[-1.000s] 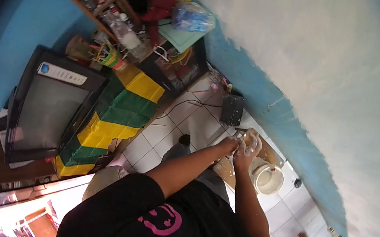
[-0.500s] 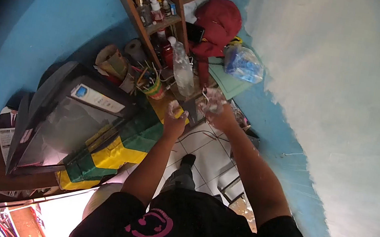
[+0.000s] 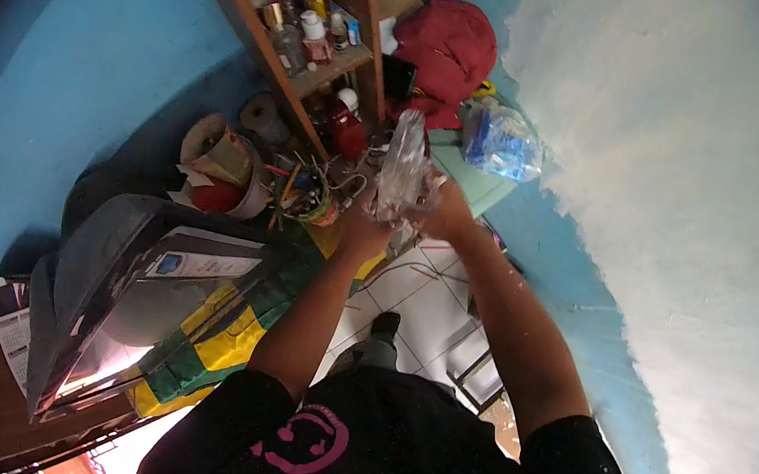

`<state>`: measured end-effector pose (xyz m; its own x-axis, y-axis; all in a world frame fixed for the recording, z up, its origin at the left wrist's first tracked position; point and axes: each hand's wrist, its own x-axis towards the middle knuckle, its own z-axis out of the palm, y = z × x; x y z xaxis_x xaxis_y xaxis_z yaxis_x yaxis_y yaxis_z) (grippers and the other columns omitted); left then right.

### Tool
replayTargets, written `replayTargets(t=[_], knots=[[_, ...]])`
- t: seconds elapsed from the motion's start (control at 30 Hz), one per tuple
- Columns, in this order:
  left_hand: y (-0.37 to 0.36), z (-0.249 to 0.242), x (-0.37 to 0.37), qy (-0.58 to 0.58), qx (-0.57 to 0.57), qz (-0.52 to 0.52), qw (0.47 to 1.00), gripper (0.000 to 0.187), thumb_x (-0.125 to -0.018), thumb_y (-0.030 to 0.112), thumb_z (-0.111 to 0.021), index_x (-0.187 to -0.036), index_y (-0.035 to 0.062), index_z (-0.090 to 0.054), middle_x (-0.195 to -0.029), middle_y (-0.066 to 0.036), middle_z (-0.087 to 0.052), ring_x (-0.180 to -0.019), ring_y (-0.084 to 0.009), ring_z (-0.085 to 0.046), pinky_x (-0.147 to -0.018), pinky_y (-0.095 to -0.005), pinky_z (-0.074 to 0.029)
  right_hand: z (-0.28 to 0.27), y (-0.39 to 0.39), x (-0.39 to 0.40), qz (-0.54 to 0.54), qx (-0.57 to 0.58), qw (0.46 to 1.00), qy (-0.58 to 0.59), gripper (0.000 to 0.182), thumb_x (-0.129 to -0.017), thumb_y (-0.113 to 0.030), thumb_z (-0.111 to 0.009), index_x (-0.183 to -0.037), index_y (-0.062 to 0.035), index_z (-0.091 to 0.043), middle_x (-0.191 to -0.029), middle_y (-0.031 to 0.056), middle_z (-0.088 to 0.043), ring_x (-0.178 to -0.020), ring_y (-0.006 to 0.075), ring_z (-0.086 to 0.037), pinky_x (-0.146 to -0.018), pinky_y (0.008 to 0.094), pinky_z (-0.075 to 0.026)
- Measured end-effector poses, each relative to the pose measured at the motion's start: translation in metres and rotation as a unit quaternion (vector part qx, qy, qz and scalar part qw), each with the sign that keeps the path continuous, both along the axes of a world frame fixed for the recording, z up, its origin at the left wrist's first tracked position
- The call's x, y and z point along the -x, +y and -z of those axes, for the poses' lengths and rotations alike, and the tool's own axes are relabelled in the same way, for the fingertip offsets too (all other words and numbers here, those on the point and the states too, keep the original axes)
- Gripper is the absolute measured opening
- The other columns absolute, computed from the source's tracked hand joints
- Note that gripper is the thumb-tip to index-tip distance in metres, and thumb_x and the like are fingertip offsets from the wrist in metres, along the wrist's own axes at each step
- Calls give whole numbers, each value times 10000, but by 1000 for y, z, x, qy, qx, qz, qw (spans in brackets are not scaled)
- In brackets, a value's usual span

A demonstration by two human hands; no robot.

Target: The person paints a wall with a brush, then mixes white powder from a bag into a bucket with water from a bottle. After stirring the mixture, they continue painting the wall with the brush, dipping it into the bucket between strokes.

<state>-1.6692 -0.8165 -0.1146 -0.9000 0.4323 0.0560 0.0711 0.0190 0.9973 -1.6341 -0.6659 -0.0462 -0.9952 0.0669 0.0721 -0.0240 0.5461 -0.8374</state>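
A clear plastic bottle (image 3: 405,152) stands between my two hands, near the corner of the cluttered table. My left hand (image 3: 373,214) is closed around its lower left side. From the right, my right hand (image 3: 433,204) grips the lower part, its fingers smeared with something whitish. The bottle's base is hidden by the hands. Just left of my left hand is a container of pens and pencils (image 3: 310,199), with a roll and papers behind it.
A wooden shelf (image 3: 327,75) with small bottles rises behind. A red cloth item (image 3: 445,51) and a blue-and-clear plastic package (image 3: 505,145) lie at the back right. At left stands an old television (image 3: 136,296); a patchily white-painted wall (image 3: 669,207) bounds the right.
My hands have moved forward and come together around the plastic bottle, which stood apart from them before. The bottle now appears farther right. The view has shifted slightly.
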Motion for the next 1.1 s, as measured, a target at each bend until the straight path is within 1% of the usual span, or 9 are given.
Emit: replayTargets(t=[0.07,0.2,0.3,0.4,0.63,0.67,0.8,0.9,1.1], knots=[[3,-14,-2,-39,-39,88,995,547,-673,106,-735,-1143,-10,-481,-1057,-104,-570,-953,-150,-549,-809,-280,-442,-12,18,-12,-16,139,990,6,563,-616,-184,-748,-1109,-29,-523,-991,112,-626,-890,195,-604,-811,321,-462],[23,-48,-26,-103,104,212,966,326,-676,79,-738,-956,6,-589,-950,-63,-617,-820,-122,-579,-738,-281,-464,-46,51,-62,-9,211,977,-31,432,-663,-146,-709,-1050,-7,-575,-993,116,-627,-898,194,-590,-817,335,-457],[55,-47,-62,-48,-50,320,945,359,-678,68,-733,-996,25,-571,-973,-62,-614,-820,-126,-587,-730,-299,-480,-47,74,-114,-12,321,947,-15,418,-668,-91,-720,-1047,-1,-566,-983,89,-625,-865,159,-588,-788,311,-471],[80,-76,-125,-171,-92,362,912,412,-681,47,-722,-1051,44,-542,-959,-61,-613,-837,-143,-594,-751,-323,-492,-54,96,-178,15,314,949,-18,420,-659,-71,-714,-1047,-1,-570,-987,91,-622,-882,160,-587,-801,311,-471],[123,-29,-254,-162,-1,493,855,518,-705,8,-679,-1165,47,-445,-1005,-95,-600,-919,-208,-604,-813,-345,-482,-31,128,-346,90,301,949,11,399,-666,-18,-682,-1046,18,-564,-972,80,-620,-873,151,-590,-796,298,-476],[126,-20,-274,-181,31,479,858,429,-680,30,-703,-1063,45,-509,-951,-53,-602,-882,-153,-587,-774,-311,-483,-19,129,-366,107,320,941,23,378,-671,-27,-684,-1028,20,-566,-956,75,-621,-863,149,-591,-792,297,-477],[126,20,-342,-140,115,483,857,523,-633,60,-750,-1089,44,-495,-1014,-44,-579,-956,-142,-551,-820,-313,-455,11,117,-439,206,367,905,59,290,-692,-83,-692,-940,4,-571,-876,46,-613,-821,142,-585,-759,295,-476],[123,31,-384,-171,178,501,829,596,-599,62,-773,-1118,42,-480,-1021,-44,-574,-946,-147,-551,-837,-318,-441,39,100,-484,303,255,916,70,235,-715,-105,-686,-892,-13,-562,-830,33,-599,-793,133,-574,-730,294,-471],[102,73,-437,-162,227,533,799,687,-577,69,-787,-1168,51,-438,-1042,-28,-551,-968,-146,-529,-859,-317,-420,79,61,-554,428,411,805,-29,306,-756,-193,-682,-961,-3,-557,-877,73,-611,-833,146,-556,-760,292,-446]])
